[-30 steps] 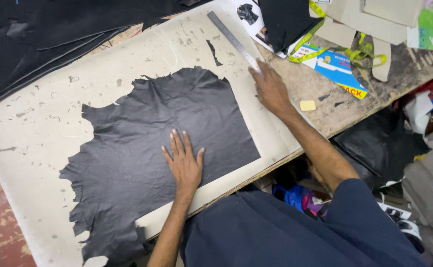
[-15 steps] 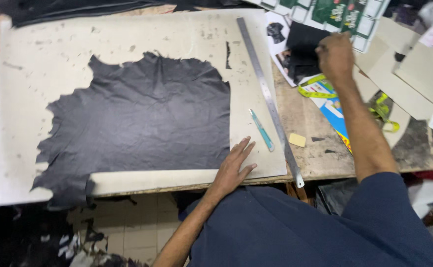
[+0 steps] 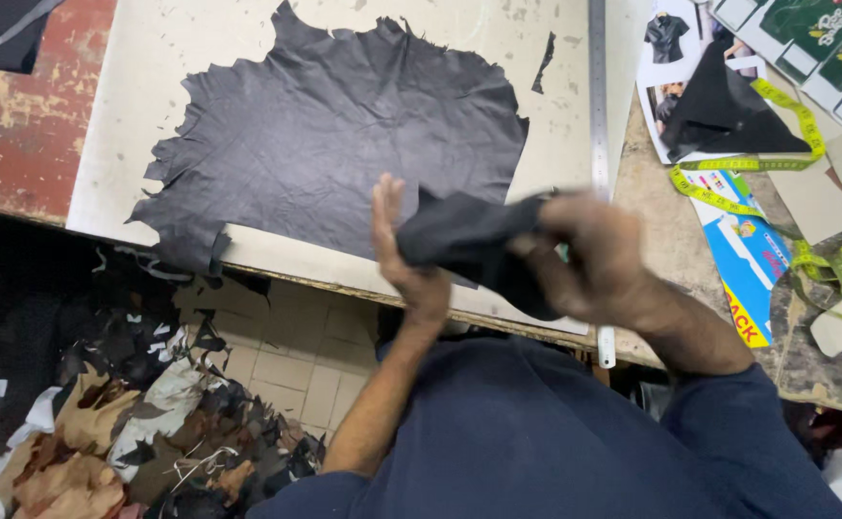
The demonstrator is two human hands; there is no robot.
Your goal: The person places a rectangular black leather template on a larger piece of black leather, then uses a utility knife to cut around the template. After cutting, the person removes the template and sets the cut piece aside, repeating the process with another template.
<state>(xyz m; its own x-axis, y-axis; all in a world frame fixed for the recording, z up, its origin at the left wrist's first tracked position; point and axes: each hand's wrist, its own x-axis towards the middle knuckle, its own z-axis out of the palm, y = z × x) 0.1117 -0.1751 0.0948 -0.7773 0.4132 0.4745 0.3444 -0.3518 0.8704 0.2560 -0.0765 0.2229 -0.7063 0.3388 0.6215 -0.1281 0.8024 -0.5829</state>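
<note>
Hands are raised together above the near edge of the workbench, both engaged on a small dark crumpled piece of leather [image 3: 469, 235]. The right hand [image 3: 599, 259] is closed around the piece's right end, fingers wrapped over it, somewhat blurred. The left hand [image 3: 411, 255] stands with fingers extended upward, flat against the piece's left end; it touches the piece, but a closed grasp is not evident. The piece hangs in the air between the two hands, above the pale cutting board [image 3: 152, 115] and clear of it. Spread flat on that board lies a large black leather hide with ragged edges [image 3: 344, 125], well behind the hands. A long steel ruler [image 3: 598, 86] runs along the board's right edge, its near end passing behind the right hand. To the right, on the worn bench surface, lie a yellow-green measuring tape [image 3: 796, 125], printed garment pictures [image 3: 676, 58] and a blue printed card [image 3: 743, 259]. Brown, black and white leather offcuts [image 3: 104, 432] are heaped on the floor at lower left.
</note>
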